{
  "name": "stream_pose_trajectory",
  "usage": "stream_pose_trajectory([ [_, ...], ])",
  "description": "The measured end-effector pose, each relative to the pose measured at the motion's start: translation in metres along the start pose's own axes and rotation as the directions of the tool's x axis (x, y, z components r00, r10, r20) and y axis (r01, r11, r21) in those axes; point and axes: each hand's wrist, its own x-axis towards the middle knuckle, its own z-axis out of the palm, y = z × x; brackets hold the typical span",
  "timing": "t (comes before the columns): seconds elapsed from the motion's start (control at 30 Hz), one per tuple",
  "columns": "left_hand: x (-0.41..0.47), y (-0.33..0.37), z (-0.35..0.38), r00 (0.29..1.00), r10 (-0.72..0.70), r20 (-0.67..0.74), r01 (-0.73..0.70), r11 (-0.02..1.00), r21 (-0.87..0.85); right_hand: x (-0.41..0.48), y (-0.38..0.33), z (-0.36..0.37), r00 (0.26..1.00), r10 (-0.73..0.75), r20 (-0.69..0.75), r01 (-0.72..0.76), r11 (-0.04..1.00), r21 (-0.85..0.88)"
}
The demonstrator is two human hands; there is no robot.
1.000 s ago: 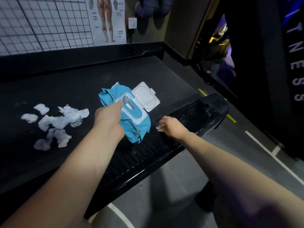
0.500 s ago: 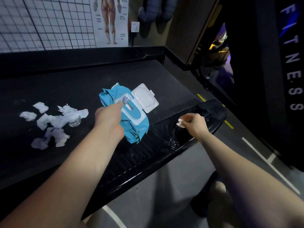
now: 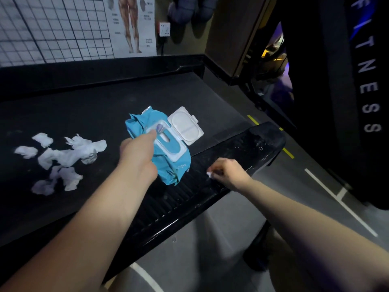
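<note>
A blue pack of wet wipes (image 3: 174,163) lies on the black treadmill belt (image 3: 94,110), its white flip lid (image 3: 186,128) standing open. My left hand (image 3: 136,152) grips the pack, thumb near the opening. My right hand (image 3: 228,171) pinches a small white wipe (image 3: 209,174) and presses it on the glossy black ribbed side rail (image 3: 248,148) of the treadmill, just right of the pack.
Several crumpled used wipes (image 3: 63,157) lie on the belt at the left. A grid wall panel and an anatomy poster (image 3: 132,24) hang behind. Grey floor with white and yellow lines (image 3: 339,201) runs to the right, beside a dark machine marked FITNESS.
My right hand with the wipe slid right along the rail, then came back left towards the pack. The left hand has stayed on the pack.
</note>
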Motion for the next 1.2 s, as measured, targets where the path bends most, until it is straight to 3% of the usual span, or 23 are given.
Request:
stream_pose_trajectory([
  [0.17, -0.005, -0.003, 0.001, 1.000, 0.002, -0.006, -0.002, 1.000, 0.000, -0.032, -0.002, -0.009, 0.998, -0.056, 0.029, 0.056, 0.998, -0.005],
  [0.23, -0.006, -0.006, 0.003, 1.000, 0.007, -0.012, -0.007, 1.000, 0.006, -0.028, 0.010, -0.018, 0.992, 0.047, -0.120, -0.045, 0.999, 0.025],
  [0.33, -0.006, -0.011, 0.006, 1.000, -0.014, -0.009, 0.014, 1.000, 0.025, -0.019, 0.034, -0.035, 0.898, 0.299, -0.324, -0.280, 0.954, 0.104],
  [0.43, -0.002, -0.013, 0.007, 1.000, -0.019, -0.023, 0.020, 0.999, 0.041, -0.014, 0.054, -0.032, 0.859, 0.406, -0.312, -0.386, 0.914, 0.126],
  [0.53, 0.002, -0.014, 0.008, 1.000, -0.015, -0.026, 0.017, 0.999, 0.051, -0.009, 0.053, -0.017, 0.935, 0.292, -0.203, -0.294, 0.956, 0.018],
  [0.63, 0.005, -0.014, 0.008, 1.000, -0.009, -0.026, 0.010, 0.998, 0.058, -0.008, 0.037, -0.006, 0.993, 0.009, -0.122, -0.018, 0.998, -0.067],
  [0.73, 0.002, -0.014, 0.009, 1.000, 0.002, -0.017, -0.001, 0.998, 0.061, -0.024, 0.018, 0.001, 0.976, -0.165, -0.140, 0.155, 0.985, -0.074],
  [0.83, -0.001, -0.016, 0.009, 1.000, 0.004, -0.009, -0.003, 0.997, 0.076, -0.039, 0.007, 0.010, 0.957, -0.242, -0.158, 0.235, 0.970, -0.061],
  [1.03, -0.005, -0.021, 0.004, 1.000, 0.004, -0.007, -0.004, 0.997, 0.072, -0.063, 0.012, -0.003, 0.980, -0.188, 0.058, 0.183, 0.980, 0.082],
  [1.2, -0.009, -0.028, 0.008, 1.000, 0.010, 0.015, -0.011, 0.997, 0.076, -0.068, 0.043, -0.028, 0.983, 0.109, -0.145, -0.097, 0.992, 0.083],
])
